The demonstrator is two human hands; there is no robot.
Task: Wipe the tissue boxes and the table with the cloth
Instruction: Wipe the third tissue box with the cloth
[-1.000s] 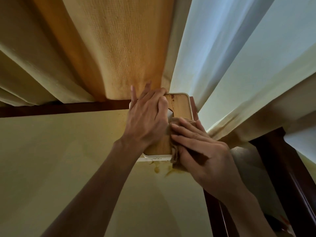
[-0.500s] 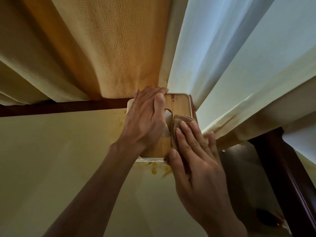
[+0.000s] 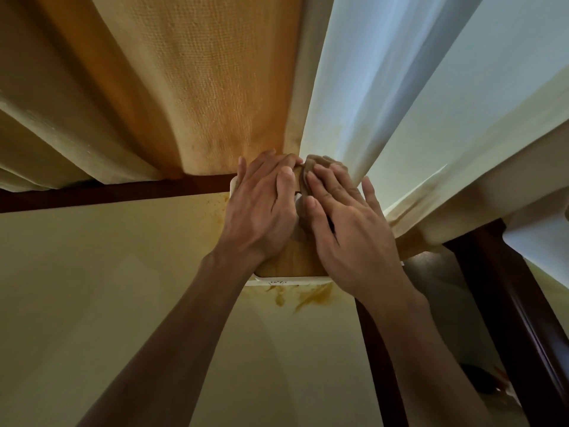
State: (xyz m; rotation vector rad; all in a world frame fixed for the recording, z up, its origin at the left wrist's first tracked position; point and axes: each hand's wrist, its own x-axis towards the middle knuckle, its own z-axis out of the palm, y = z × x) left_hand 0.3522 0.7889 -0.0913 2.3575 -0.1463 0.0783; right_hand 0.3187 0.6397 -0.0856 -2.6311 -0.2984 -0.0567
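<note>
Pressing the cloth (image 3: 318,167) flat under my right hand (image 3: 341,223), I have pushed it from the near right edge of the tissue box (image 3: 292,263) up to its far end, close against the pale curtain (image 3: 400,103). Half a second ago the cloth sat nearer the middle of the wooden lid. My right grip is not closed: fingers spread, palm down, holding the cloth by pressure alone. My left hand (image 3: 261,208) stays laid flat on the left half of the lid, open, pinning the box to the table (image 3: 123,288). That stroke covers the lid's right strip, I judge. Orange smears (image 3: 304,298) lie on the table just near of the box, so the table is not yet wiped.
</note>
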